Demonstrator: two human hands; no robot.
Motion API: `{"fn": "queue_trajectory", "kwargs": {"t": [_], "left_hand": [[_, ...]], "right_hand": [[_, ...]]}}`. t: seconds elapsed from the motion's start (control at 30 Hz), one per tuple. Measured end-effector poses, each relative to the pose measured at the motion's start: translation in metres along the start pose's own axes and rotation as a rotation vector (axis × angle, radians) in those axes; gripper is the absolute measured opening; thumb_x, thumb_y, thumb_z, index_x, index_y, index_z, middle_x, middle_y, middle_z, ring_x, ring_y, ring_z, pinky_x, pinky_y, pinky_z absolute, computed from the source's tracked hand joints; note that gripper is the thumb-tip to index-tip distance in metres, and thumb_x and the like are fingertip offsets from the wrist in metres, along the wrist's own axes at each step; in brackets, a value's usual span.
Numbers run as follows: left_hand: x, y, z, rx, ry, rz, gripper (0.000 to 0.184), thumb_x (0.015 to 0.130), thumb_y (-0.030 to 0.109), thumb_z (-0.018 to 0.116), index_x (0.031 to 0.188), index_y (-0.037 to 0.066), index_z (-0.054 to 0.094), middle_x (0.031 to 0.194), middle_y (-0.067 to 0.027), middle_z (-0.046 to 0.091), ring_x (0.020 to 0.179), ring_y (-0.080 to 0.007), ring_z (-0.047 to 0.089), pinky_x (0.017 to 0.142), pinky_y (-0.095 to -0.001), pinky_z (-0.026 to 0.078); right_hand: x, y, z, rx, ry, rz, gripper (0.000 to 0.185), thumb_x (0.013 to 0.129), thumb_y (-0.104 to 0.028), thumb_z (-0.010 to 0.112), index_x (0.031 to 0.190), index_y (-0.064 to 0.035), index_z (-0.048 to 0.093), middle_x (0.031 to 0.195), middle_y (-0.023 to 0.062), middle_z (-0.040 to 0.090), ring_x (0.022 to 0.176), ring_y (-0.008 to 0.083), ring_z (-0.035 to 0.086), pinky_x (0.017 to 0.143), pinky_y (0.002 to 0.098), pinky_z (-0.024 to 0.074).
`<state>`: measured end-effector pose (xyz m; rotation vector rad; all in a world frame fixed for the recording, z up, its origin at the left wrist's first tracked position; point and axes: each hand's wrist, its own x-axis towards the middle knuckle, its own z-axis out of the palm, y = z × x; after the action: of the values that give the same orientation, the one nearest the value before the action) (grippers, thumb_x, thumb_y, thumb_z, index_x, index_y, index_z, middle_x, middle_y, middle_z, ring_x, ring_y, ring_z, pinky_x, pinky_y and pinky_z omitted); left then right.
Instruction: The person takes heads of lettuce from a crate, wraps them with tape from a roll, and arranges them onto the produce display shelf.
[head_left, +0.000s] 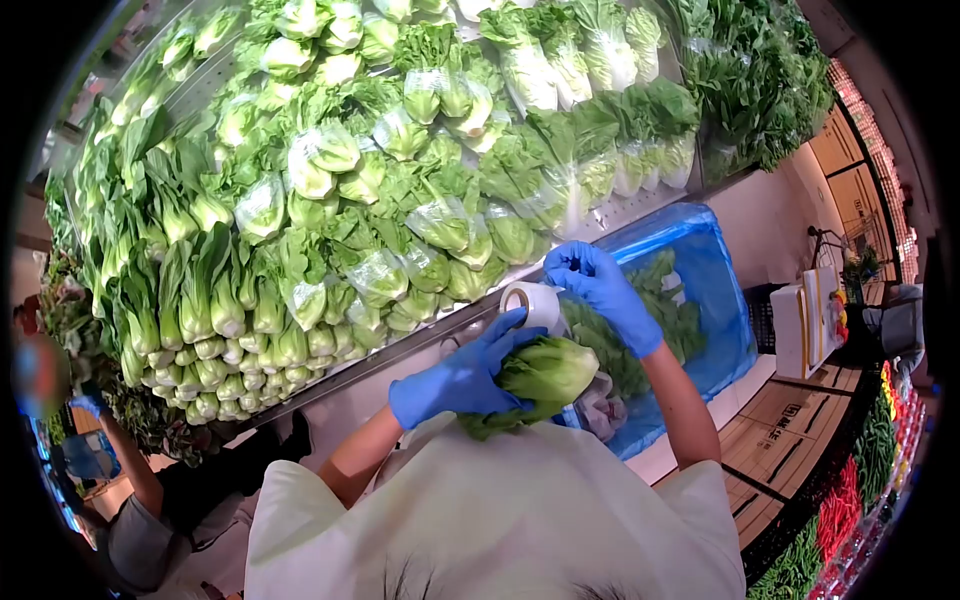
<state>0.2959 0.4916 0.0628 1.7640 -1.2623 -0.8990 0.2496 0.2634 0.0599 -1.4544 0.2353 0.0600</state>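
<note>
My left hand (465, 372), in a blue glove, is closed around a head of lettuce (552, 372) with pale ribs and green leaves, held in front of my chest. Its upper fingers reach up to the lower side of a white roll of film or tape (535, 303). Just right of the roll, my right hand (603, 290), also gloved in blue, has its fingertips curled together in a pinch. Whatever lies between those fingertips is too small to make out. Below the right hand, a blue-lined crate (735, 310) holds loose leafy greens (660, 300).
A sloped display shelf (610, 215) carries rows of lettuce (440, 220), some wrapped in film, and bok choy (215, 300) at left. Crumpled plastic (603, 408) sits at the crate's near corner. Another person's gloved hand (90, 403) shows at far left. Cardboard boxes (770, 430) stand at right.
</note>
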Motion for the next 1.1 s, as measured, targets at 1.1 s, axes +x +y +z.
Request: {"fn": "queue_trajectory", "kwargs": {"t": [1.1], "left_hand": [[0.02, 0.024, -0.022, -0.024, 0.078, 0.259, 0.075, 0.06, 0.025, 0.076, 0.125, 0.008, 0.043, 0.129, -0.0138, 0.032, 0.119, -0.0302, 0.036, 0.1, -0.0382, 0.032]], "right_hand": [[-0.018, -0.034, 0.01, -0.018, 0.205, 0.023, 0.017, 0.079, -0.007, 0.063, 0.095, -0.0016, 0.061, 0.086, 0.0004, 0.061, 0.078, 0.0074, 0.054, 0.072, 0.0222, 0.0445]]}}
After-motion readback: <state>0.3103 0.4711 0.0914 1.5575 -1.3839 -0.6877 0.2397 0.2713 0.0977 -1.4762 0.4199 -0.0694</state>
